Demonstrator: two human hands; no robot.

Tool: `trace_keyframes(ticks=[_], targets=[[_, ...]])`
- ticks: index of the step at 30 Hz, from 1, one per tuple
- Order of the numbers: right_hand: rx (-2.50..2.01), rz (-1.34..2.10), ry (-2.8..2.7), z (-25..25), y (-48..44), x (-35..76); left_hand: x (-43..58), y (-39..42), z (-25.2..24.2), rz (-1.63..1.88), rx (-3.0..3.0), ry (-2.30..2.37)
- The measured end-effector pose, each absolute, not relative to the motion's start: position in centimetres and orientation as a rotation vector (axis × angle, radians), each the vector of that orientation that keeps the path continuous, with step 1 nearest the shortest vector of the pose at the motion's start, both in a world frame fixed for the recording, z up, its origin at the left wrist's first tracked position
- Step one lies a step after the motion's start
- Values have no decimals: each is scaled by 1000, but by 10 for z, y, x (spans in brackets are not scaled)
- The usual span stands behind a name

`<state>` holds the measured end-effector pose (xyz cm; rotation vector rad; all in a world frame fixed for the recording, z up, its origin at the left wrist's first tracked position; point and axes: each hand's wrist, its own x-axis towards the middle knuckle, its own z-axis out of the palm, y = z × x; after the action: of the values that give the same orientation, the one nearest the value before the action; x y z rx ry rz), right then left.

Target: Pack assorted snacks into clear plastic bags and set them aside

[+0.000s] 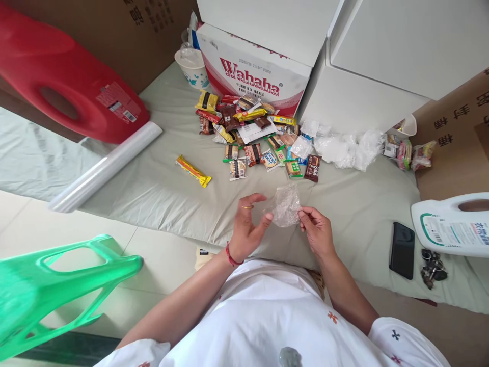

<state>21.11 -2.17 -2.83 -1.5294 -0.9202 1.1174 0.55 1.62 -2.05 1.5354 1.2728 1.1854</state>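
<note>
A small clear plastic bag (287,205) hangs in front of me, its right edge pinched by my right hand (318,229). My left hand (248,224), with a ring and a red bracelet, is at the bag's left side with thumb and index finger spread apart. The thumb tip is close to the plastic; whether it touches I cannot tell. Beyond the hands lies a pile of small wrapped snacks (250,114). Nearer ones include a brown cocoa packet (312,168) and a green-edged biscuit packet (293,168). A yellow snack bar (193,171) lies apart on the left.
Crumpled clear bags (349,148) lie right of the pile. Behind stands a Wahaha carton (252,71), with a paper cup (192,66) beside it. A plastic roll (107,165), red jug (76,76) and green stool (76,285) are left; a phone (402,251), keys (433,267) and white bottle (451,224) right.
</note>
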Motion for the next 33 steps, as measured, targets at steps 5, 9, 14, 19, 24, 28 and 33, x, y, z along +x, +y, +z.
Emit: trace_keyframes(ticks=[5, 9, 14, 19, 24, 28, 33], targets=[[-1567, 1088, -1006, -33, -21, 208, 24, 26, -28, 912, 1576, 1316], [-1611, 1051, -870, -33, -24, 214, 18, 41, -40, 1066, 1062, 1195], [-1636, 1360, -916, -28, -34, 222, 4, 45, -41, 1182, 739, 1044], [-1474, 1233, -793, -17, -14, 236, 1, 37, -33, 1062, 916, 939], [-1486, 1407, -698, -3, 25, 247, 0, 33, -25, 919, 1087, 837], [-1498, 1634, -975, 5, 39, 243, -7, 34, -31, 861, 1080, 833], [-1527, 1551, -906, 4, 41, 234, -17, 36, -36, 898, 1083, 911]])
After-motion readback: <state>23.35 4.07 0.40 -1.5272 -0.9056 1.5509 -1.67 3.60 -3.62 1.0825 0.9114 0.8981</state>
